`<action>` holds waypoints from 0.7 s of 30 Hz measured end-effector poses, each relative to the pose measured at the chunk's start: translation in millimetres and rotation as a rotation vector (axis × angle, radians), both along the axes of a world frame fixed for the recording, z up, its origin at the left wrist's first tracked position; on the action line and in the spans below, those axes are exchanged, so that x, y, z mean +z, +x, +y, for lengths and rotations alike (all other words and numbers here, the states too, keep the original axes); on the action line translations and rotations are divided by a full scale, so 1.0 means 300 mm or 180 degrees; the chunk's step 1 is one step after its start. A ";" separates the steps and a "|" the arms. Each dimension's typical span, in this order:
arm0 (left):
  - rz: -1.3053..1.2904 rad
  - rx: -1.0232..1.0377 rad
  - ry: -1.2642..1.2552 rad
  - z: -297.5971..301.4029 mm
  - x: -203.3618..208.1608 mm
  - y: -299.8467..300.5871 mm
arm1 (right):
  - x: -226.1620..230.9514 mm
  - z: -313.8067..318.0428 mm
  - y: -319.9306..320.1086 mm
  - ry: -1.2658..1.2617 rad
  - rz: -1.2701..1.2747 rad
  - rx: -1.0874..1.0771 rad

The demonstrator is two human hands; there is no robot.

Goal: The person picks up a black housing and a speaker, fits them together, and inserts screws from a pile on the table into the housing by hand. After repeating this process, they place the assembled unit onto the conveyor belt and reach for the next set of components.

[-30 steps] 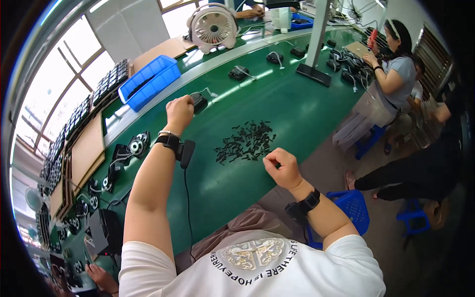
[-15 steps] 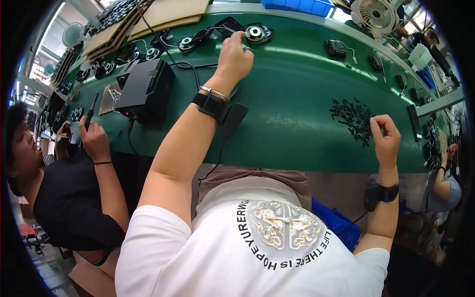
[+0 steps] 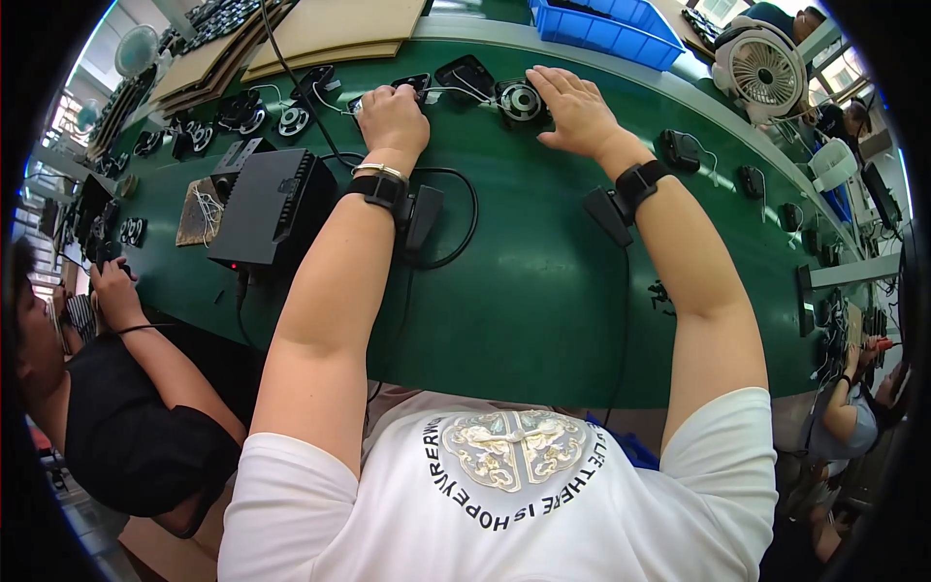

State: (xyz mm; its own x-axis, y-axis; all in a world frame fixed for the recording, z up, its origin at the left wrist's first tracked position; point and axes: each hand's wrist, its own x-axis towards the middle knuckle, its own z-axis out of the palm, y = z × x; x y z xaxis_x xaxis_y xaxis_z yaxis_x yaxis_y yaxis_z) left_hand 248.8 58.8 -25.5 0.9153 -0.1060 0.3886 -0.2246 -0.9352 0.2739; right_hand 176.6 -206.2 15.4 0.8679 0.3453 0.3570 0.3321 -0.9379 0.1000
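Observation:
At the far side of the green bench, my left hand point(image 3: 393, 121) curls its fingers down over a small round speaker, which it mostly covers. A black plastic housing point(image 3: 417, 84) shows just behind those fingers. To the right, a round black speaker point(image 3: 519, 102) with a pale ring lies face up. White wires run from it toward a black housing point(image 3: 465, 76). My right hand point(image 3: 579, 112) is spread flat at this speaker's right edge, fingers out and nothing in its palm. Small black pieces point(image 3: 662, 296) peek out beside my right forearm, which hides the others.
A black box point(image 3: 276, 209) with a red light and a looped black cable point(image 3: 473, 218) sit at left. More speakers point(image 3: 293, 118) line the far edge. A blue bin point(image 3: 609, 31) and a fan point(image 3: 761, 73) stand behind. A person point(image 3: 145, 407) works at left.
My right hand has left the small black pieces and reached up to the speaker. My left hand has shifted left from that speaker to another one. The neighbour's hand has drawn back.

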 end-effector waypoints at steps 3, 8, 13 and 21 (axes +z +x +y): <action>-0.0556 -0.0111 0.0102 -0.018 0.011 -0.010 | -0.034 0.023 0.107 -0.0275 -0.0122 0.0175; -0.1025 -0.0619 -0.0247 0.003 0.104 -0.131 | 0.008 0.050 0.080 -0.0473 0.0360 0.0367; 0.0691 -0.1571 -0.2065 0.043 0.171 -0.280 | 0.049 0.016 -0.136 0.0334 0.0305 0.0436; 0.3194 -0.3679 -0.3951 0.138 0.196 -0.505 | 0.091 0.096 -0.760 0.1397 0.1078 0.0704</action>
State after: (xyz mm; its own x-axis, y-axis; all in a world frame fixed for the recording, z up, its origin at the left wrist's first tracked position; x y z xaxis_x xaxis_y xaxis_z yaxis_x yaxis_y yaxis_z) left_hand 97.2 100.2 33.4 0.5198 -0.8350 0.1803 0.1442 0.2938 0.9449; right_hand -51.5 -177.3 42.8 0.8827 0.4136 0.2231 0.4699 -0.7727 -0.4268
